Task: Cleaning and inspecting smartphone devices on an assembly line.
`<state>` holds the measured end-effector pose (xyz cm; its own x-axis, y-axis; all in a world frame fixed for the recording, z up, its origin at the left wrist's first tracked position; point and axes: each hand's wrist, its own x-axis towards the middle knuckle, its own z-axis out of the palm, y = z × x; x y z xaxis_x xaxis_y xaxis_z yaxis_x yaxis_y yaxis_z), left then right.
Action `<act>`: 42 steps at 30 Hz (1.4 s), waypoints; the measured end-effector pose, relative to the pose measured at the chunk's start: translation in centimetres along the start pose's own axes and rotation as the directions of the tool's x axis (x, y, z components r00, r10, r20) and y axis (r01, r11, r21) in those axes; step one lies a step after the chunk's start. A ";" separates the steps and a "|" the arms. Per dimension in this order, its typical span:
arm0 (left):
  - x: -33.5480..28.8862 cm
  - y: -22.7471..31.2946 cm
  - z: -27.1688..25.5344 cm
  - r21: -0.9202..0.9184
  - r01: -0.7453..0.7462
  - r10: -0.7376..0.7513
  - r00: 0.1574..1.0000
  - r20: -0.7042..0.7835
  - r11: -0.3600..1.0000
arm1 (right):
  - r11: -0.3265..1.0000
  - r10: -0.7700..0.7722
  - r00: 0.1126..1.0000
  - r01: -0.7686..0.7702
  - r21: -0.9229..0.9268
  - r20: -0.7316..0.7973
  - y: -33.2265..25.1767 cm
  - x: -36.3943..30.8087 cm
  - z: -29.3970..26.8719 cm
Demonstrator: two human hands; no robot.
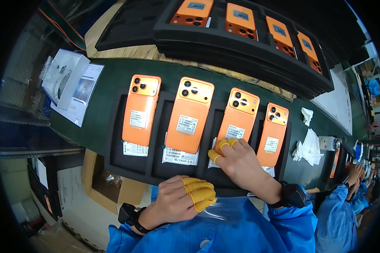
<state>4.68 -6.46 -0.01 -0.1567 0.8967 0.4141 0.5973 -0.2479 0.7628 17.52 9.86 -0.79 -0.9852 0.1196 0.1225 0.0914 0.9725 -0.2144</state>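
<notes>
Several orange smartphones lie in a row, backs up, with white labels on them, over a black foam tray point(156, 164). My right hand point(245, 162), in yellow finger cots, has its fingers bent round the lower left corner of the third smartphone from the left point(239, 111). That phone's lower end is partly covered by the hand. Near the tray's front edge is my left hand point(183, 196), its cot-covered fingers pressed together at a clear plastic film point(223, 208). The thumb is hidden. Left of the held phone lie another smartphone point(190, 107) and the leftmost smartphone point(141, 101); the rightmost smartphone point(272, 135) is beyond my right hand.
Stacked black foam trays point(249, 52) with more orange phones stand at the back. A white box point(65, 78) and printed sheets lie at left, crumpled white tissues point(310, 147) at right. An open cardboard box point(109, 185) sits below left. Another person in a blue sleeve point(337, 211) works at right.
</notes>
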 end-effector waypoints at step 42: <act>3.7 0.7 -0.7 0.089 -0.010 0.014 0.999 -0.047 0.996 | 0.881 0.025 0.989 -0.092 0.464 0.149 -0.1 -1.0 -11.7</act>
<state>3.96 -3.60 2.40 -0.1851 0.8749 0.4475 0.6664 -0.2230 0.7115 20.17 11.96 10.50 -0.9932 0.1125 -0.0287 0.1040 0.7526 -0.6502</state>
